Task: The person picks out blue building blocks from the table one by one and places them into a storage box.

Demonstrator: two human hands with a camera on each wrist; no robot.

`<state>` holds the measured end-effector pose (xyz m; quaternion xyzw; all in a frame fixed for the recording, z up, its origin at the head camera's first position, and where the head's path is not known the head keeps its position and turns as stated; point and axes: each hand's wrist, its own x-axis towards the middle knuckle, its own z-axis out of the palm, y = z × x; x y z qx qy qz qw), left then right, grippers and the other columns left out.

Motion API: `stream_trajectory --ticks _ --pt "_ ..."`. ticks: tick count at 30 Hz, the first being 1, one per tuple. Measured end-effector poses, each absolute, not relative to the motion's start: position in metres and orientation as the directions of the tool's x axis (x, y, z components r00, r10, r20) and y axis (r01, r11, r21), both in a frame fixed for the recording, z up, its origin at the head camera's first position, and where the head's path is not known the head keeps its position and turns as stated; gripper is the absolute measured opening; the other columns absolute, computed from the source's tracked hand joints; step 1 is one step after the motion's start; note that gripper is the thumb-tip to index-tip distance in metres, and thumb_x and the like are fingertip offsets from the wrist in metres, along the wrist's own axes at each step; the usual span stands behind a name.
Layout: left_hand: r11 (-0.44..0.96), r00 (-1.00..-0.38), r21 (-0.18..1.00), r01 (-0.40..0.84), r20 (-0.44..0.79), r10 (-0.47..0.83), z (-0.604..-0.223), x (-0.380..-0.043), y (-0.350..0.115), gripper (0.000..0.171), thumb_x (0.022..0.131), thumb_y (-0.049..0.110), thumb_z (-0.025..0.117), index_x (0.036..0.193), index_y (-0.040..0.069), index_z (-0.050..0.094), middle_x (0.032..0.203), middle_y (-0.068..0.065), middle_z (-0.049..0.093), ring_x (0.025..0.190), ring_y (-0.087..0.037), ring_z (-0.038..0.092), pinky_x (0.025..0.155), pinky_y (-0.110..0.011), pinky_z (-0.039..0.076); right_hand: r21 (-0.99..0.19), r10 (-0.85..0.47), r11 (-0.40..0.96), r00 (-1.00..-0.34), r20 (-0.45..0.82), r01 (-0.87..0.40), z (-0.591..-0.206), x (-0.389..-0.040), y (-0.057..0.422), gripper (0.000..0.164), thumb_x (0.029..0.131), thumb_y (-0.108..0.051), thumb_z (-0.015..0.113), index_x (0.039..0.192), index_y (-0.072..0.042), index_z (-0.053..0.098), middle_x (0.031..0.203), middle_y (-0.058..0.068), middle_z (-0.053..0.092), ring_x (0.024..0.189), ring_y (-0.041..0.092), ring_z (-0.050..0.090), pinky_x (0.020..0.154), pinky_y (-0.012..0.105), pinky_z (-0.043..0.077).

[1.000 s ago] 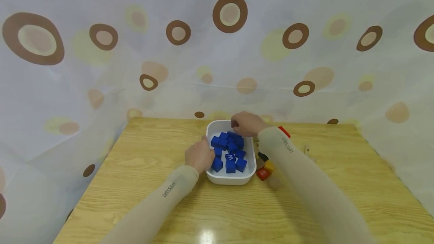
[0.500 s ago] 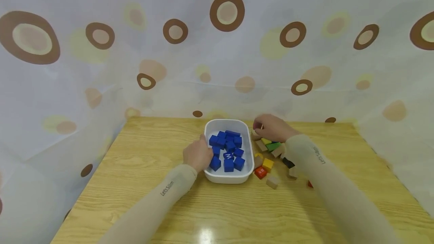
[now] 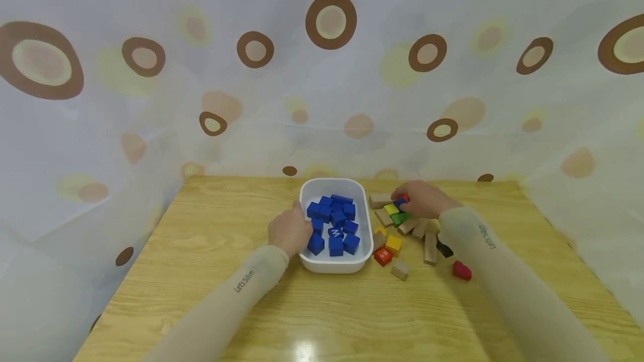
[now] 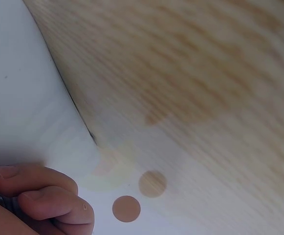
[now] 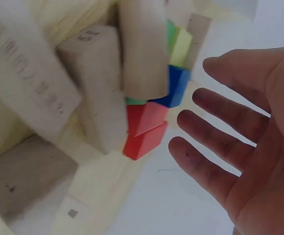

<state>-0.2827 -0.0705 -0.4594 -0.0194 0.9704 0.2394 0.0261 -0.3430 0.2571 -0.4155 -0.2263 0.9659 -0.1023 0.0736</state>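
Note:
My left hand [image 3: 290, 232] grips the left side of a white plastic bin [image 3: 334, 266]; in the left wrist view, its curled fingers [image 4: 56, 203] show at the lower left. Several blue blocks [image 3: 336, 246] lie inside the bin, one marked with a white W. To the bin's right, my right hand [image 3: 426, 200] is over a pile of mixed blocks. The right wrist view shows its fingers spread and relaxed, with nothing between them. Closest to those fingertips are a loose blue block [image 5: 177, 87] and red blocks [image 5: 145, 139].
Around the pile lie plain wooden blocks [image 3: 430, 248], a green block [image 3: 401, 218], an orange block [image 3: 393, 245], a red block [image 3: 383, 256], a black piece [image 3: 444, 248] and a dark red piece [image 3: 462, 270]. A patterned curtain [image 3: 322, 71] hangs behind the wooden table [image 3: 236, 194].
My right hand has moved from above the bin's far right corner rightward to the block pile, and its fingers have spread. My left hand stays at the bin's side.

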Motion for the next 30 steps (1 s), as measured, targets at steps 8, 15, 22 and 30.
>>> stream_trajectory --ticks 8,15,22,30 --pt "0.880 -0.998 0.471 -0.050 -0.054 -0.028 -0.461 -0.282 -0.072 0.063 0.099 0.026 0.054 0.154 0.002 0.035 0.118 -0.016 0.069 0.090 -0.025 0.066 0.088 -0.045 0.056 -0.191 -0.453 0.884 -0.884 -0.118 -0.427 -0.431 -0.351 0.264 0.034 0.091 -0.006 0.064 0.125 -0.006 0.068 0.129 0.019 0.062 0.114 0.034 0.060 0.097 0.054 0.050" --pt "0.887 -0.998 0.459 -0.046 -0.047 -0.028 -0.458 -0.281 -0.072 0.063 0.099 0.026 0.055 0.154 0.002 0.035 0.119 -0.016 0.069 0.092 -0.025 0.067 0.088 -0.045 0.057 -0.180 -0.452 0.886 -0.883 -0.123 -0.428 -0.435 -0.356 0.262 0.028 0.093 -0.006 0.064 0.121 -0.007 0.066 0.118 0.014 0.061 0.099 0.026 0.060 0.090 0.049 0.053" --pt "0.887 -0.998 0.458 -0.057 -0.058 -0.034 -0.457 -0.281 -0.071 0.063 0.099 0.026 0.055 0.154 0.002 0.035 0.123 -0.016 0.068 0.095 -0.026 0.067 0.091 -0.046 0.056 -0.177 -0.424 0.898 -0.899 -0.111 -0.402 -0.434 -0.355 0.258 0.024 0.095 -0.007 0.064 0.118 -0.007 0.066 0.115 0.012 0.065 0.096 0.025 0.060 0.089 0.047 0.052" --pt "0.886 -0.998 0.460 -0.056 -0.063 -0.031 -0.460 -0.283 -0.072 0.063 0.099 0.026 0.055 0.154 0.003 0.035 0.122 -0.016 0.068 0.094 -0.026 0.067 0.089 -0.045 0.056 -0.107 -0.451 0.891 -0.886 -0.104 -0.441 -0.435 -0.353 0.257 0.033 0.097 -0.011 0.062 0.126 0.003 0.064 0.121 0.021 0.064 0.097 0.028 0.062 0.088 0.048 0.053"
